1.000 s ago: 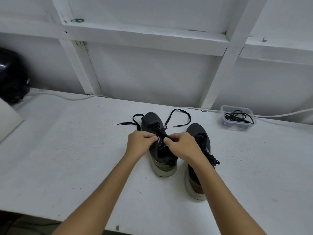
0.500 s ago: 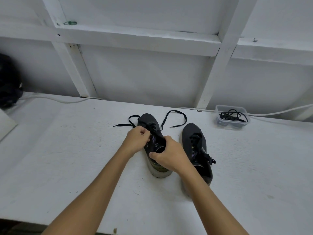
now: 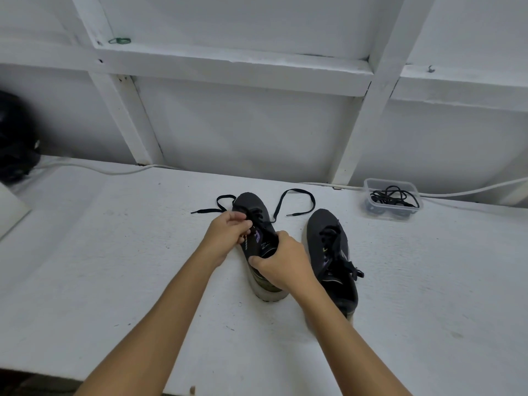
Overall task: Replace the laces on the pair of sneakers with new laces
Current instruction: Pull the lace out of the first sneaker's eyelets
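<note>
**Both hands on the left-hand sneaker, laces half loose**

Head view: Two dark sneakers stand toes-away on the white surface [image 3: 114, 267]. The nearer-left sneaker [image 3: 254, 207] is the one being handled. The left hand [image 3: 225, 235] sits at its lacing, fingers curled, its grip pinching the black lace [image 3: 297, 195] close to the eyelets. The right hand [image 3: 283, 264] has its grip closed around the collar and heel of the same sneaker, thumb on the near left side, fingers wrapped over the opening. The lace's loose ends trail out on both sides of the toe and lie flat on the surface: one loops left and ends in a tip well left of the shoe, the other arcs right and ends between the two shoes.

The second sneaker [image 3: 331, 247] stands just to the right, apart from both hands, its lace threaded and bunched near the tongue.

Farther right, near the wall, a clear plastic container [image 3: 368, 201] holds a tangle of black laces [image 3: 394, 195]. A white cable [image 3: 85, 168] runs along the back edge of the surface. A dark rounded object [image 3: 14, 138] sits at the far left; what it is cannot be told.
</note>
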